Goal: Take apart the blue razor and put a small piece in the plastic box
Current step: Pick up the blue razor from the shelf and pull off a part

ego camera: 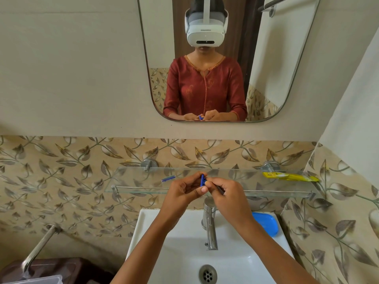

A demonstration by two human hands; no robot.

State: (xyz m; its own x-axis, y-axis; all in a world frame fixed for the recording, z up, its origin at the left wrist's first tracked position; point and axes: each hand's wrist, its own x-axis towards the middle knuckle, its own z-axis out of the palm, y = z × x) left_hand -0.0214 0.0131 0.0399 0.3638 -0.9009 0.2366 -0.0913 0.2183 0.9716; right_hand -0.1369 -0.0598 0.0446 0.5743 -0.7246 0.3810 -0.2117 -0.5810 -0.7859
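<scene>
The blue razor (202,179) is pinched between both hands above the tap, just in front of the glass shelf. My left hand (184,191) grips its lower blue part with thumb and fingers. My right hand (225,191) holds the upper end, with a thin dark piece showing under its fingers. A separate small blue razor piece (168,178) lies on the glass shelf (143,181), left of my hands. A corner of the clear plastic box (41,280) shows at the bottom left edge.
A white sink (235,269) with a chrome tap (210,226) lies under my arms. A blue soap dish (266,224) sits on its right rim. A yellow packet (291,177) lies on the shelf's right end. A mirror hangs above, and a metal rail (39,247) is at the left.
</scene>
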